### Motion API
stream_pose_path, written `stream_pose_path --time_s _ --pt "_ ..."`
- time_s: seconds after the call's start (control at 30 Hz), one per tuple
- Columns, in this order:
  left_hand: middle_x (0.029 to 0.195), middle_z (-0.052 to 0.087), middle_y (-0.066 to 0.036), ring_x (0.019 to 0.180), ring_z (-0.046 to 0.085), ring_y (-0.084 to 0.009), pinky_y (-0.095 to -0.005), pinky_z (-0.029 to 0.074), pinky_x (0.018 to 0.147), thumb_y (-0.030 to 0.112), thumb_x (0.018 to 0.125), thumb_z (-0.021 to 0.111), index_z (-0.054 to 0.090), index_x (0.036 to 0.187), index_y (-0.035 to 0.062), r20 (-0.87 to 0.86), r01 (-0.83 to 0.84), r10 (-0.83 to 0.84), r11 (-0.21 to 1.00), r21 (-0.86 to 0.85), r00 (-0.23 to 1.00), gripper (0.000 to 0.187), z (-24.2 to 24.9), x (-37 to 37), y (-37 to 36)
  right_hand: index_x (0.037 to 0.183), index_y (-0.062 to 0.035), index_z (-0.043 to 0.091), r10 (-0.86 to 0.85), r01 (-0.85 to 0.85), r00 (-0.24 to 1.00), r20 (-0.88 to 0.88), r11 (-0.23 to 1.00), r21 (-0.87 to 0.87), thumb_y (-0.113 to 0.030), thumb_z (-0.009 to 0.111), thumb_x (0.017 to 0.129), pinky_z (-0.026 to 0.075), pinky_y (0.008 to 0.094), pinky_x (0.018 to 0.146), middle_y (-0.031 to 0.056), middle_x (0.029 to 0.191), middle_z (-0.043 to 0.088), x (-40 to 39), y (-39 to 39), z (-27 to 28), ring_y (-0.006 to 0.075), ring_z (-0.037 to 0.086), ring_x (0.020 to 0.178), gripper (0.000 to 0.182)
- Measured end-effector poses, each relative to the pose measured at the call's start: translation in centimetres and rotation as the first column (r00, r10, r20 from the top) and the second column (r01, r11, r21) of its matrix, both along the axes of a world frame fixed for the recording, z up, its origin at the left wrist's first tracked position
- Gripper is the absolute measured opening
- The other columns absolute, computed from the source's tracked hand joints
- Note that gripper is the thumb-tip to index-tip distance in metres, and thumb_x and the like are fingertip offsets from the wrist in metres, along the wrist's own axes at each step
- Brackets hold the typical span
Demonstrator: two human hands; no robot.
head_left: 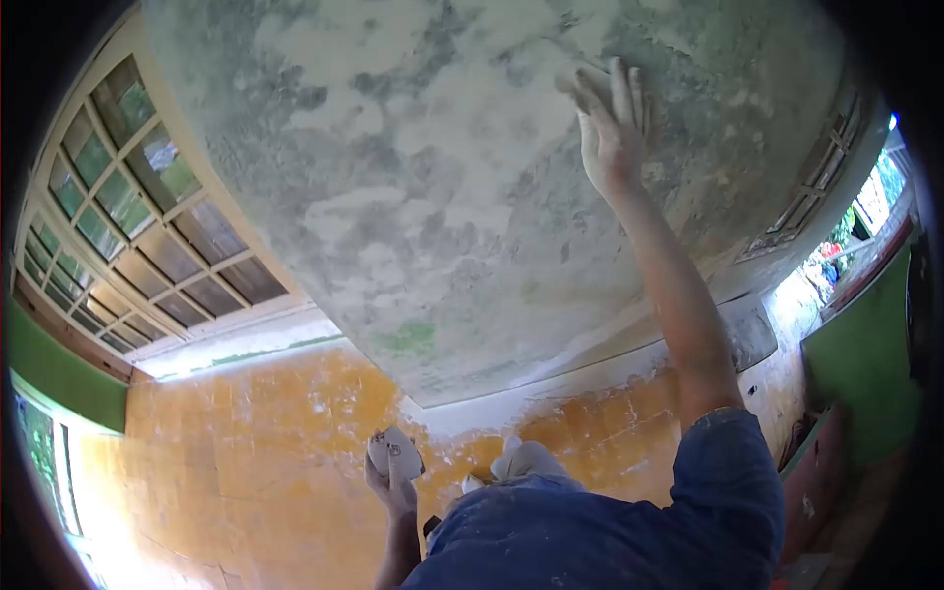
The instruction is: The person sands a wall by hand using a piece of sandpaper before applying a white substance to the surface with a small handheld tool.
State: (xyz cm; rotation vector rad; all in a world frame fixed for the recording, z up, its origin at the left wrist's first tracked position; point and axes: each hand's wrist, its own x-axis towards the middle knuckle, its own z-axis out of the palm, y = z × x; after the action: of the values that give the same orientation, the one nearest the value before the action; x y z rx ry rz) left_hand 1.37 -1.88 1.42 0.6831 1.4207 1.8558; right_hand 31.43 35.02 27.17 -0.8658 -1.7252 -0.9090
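My right hand (615, 138), coated in white dust, is raised high against the patchy grey-white wall (413, 226). Its fingers are stretched out flat on the surface, and a pale edge shows beside them; what it belongs to cannot be made out. Down low, in front of my body, my left hand (393, 477) is closed around a pale, flat piece (395, 452) with small dark spots. White dust marks its fingers too.
A white-framed paned window (147, 197) stands at the left. The yellow floor (256, 442) is spotted with white dust, most densely along the wall's foot. At the right are a green panel (865, 354) and a bright opening (836, 256).
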Motion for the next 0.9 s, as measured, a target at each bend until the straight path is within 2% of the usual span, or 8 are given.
stream_pose_path --time_s 0.13,0.27,0.33,0.43,0.5,0.6,0.8,0.9 --pt "0.108 0.064 -0.016 0.092 0.068 -0.0238 -0.0332 0.056 0.075 0.014 0.093 0.061 0.047 0.130 -0.0048 -0.058 -0.035 0.039 0.997 0.063 0.998 0.044 1.2 -0.3 1.4 0.127 -0.0316 0.061 0.068 -0.070 0.997 -0.046 0.997 -0.039 -0.008 0.064 0.086 0.014 0.0582 0.117 0.0140 0.151 0.039 -5.2 -0.5 -6.3 0.0388 0.034 0.140 0.048" --pt "0.123 0.057 -0.020 0.103 0.065 -0.0347 -0.0407 0.056 0.085 0.012 0.094 0.059 0.042 0.136 -0.0050 -0.049 -0.041 0.042 0.999 0.033 0.998 0.048 -0.3 0.8 1.8 0.135 -0.0273 0.055 0.278 -0.166 0.915 0.293 0.920 -0.356 -0.006 0.063 0.083 0.015 0.0584 0.117 0.0102 0.160 0.023 -7.5 -3.0 -19.3 0.0383 0.021 0.146 0.056" --pt "0.121 0.058 -0.020 0.105 0.065 -0.0325 -0.0379 0.055 0.085 0.010 0.095 0.056 0.044 0.136 -0.0053 -0.069 -0.032 0.033 0.999 0.016 0.997 0.046 -0.5 1.3 2.4 0.135 -0.0250 0.055 0.474 -0.258 0.860 0.187 0.721 -0.644 -0.007 0.062 0.084 0.016 0.0595 0.117 0.0116 0.159 0.023 -7.3 -6.5 -23.2 0.0394 0.022 0.145 0.054" --pt "0.121 0.060 -0.020 0.114 0.061 -0.0311 -0.0358 0.051 0.094 0.008 0.094 0.055 0.047 0.133 -0.0063 -0.103 -0.048 0.044 0.998 -0.035 0.994 0.042 0.8 4.2 4.7 0.132 -0.0228 0.058 0.480 -0.214 0.873 0.088 0.539 -0.815 -0.010 0.060 0.089 0.020 0.0597 0.115 0.0156 0.156 0.028 -3.4 -11.8 -27.4 0.0417 0.025 0.143 0.045" --pt "0.129 0.056 -0.021 0.127 0.051 -0.0314 -0.0361 0.042 0.105 0.003 0.094 0.052 0.050 0.132 -0.0078 -0.468 -0.046 0.063 0.998 0.047 0.882 0.039 0.5 5.6 8.5 0.129 -0.0225 0.061 0.437 -0.210 0.899 0.023 0.477 -0.854 -0.011 0.059 0.090 0.022 0.0593 0.114 0.0171 0.154 0.031 0.7 -14.2 -29.8 0.0428 0.027 0.142 0.041" --pt "0.145 0.041 -0.022 0.134 0.043 -0.0327 -0.0381 0.035 0.111 -0.004 0.094 0.045 0.049 0.134 -0.0076 -0.535 -0.048 0.178 0.968 0.248 0.826 0.040 2.8 7.7 15.8 0.127 -0.0201 0.064 0.332 -0.151 0.943 -0.026 0.357 -0.922 -0.011 0.060 0.092 0.025 0.0581 0.112 0.0199 0.150 0.037 7.1 -16.6 -31.8 0.0461 0.029 0.140 0.037" --pt "0.153 0.028 -0.026 0.142 0.030 -0.0367 -0.0430 0.034 0.112 0.001 0.099 0.045 0.054 0.134 0.0011 -0.506 -0.241 0.567 0.785 0.571 0.650 0.036 9.7 10.0 28.0 0.124 -0.0158 0.066 0.205 -0.095 0.978 -0.031 0.313 -0.945 -0.009 0.060 0.092 0.027 0.0533 0.112 0.0223 0.145 0.043 18.0 -15.9 -34.7 0.0479 0.034 0.136 0.033" --pt "0.155 0.020 -0.028 0.145 0.021 -0.0416 -0.0505 0.030 0.113 0.005 0.099 0.046 0.060 0.129 0.0041 -0.672 -0.301 0.572 0.819 0.487 0.470 0.032 9.1 13.7 30.6 0.126 -0.0209 0.065 0.168 -0.076 0.986 -0.018 0.345 -0.936 -0.012 0.059 0.093 0.027 0.0553 0.112 0.0219 0.147 0.041 21.5 -13.6 -35.5 0.0481 0.032 0.137 0.034"
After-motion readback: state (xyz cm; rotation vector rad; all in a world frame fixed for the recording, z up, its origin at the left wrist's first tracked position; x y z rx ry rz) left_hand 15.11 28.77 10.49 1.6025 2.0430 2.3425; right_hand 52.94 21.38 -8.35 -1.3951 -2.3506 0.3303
